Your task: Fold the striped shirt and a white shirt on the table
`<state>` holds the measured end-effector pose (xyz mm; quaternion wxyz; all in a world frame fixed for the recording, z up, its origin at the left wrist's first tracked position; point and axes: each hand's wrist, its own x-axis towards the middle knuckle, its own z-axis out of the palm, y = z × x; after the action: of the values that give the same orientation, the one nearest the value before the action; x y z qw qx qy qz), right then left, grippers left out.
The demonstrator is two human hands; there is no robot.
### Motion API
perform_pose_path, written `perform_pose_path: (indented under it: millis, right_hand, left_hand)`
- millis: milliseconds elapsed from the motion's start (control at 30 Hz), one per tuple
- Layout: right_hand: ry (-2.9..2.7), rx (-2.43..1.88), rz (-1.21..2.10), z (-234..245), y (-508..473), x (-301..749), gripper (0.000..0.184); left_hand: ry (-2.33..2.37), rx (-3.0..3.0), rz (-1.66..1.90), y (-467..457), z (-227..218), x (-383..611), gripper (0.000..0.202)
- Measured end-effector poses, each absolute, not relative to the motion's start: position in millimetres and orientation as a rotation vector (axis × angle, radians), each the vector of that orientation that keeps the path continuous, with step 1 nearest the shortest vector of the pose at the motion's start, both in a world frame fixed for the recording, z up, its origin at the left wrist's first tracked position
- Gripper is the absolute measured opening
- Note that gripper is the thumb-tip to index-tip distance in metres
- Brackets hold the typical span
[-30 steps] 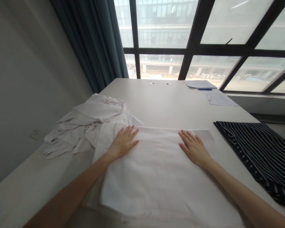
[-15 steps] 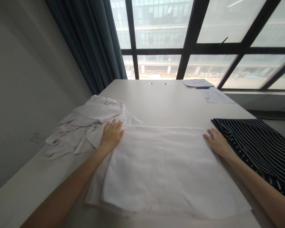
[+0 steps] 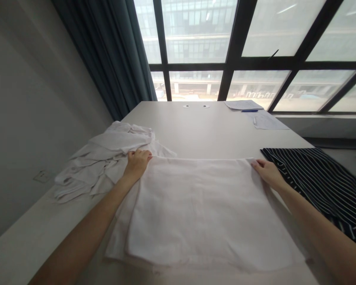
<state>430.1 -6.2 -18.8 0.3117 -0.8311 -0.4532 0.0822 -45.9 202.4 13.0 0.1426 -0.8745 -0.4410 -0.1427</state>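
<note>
A folded white cloth (image 3: 201, 206) lies spread in front of me, its far edge running straight across. At the far left corner, my left hand (image 3: 138, 162) is closed, pinching the edge of the cloth. My right hand (image 3: 266, 171) pinches the far right corner between thumb and fingers. The lower layer of the cloth sticks out a little beyond the upper one along the left and near sides. Just beyond my left hand is a crumpled heap of white cloth (image 3: 106, 152).
Right of my right arm lies a black cloth with white stripes (image 3: 311, 178). Papers (image 3: 243, 105) and a blue pen (image 3: 249, 111) rest at the far right of the white table (image 3: 195, 130). A wall and a dark curtain (image 3: 106, 51) stand on the left, windows beyond.
Both hands lay flatter at the cloth's far corners before. Now their fingers have closed on those corners, the right hand shifting slightly left onto the edge.
</note>
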Motion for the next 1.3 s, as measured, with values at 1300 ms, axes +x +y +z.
perform_pose_path:
  millis: [1300]
  right_hand:
    - [-1.793,-2.433,-0.193,-43,-22,426,0.057]
  left_hand:
    - [-1.113,-2.767,-0.285,149,-21,-6,0.051]
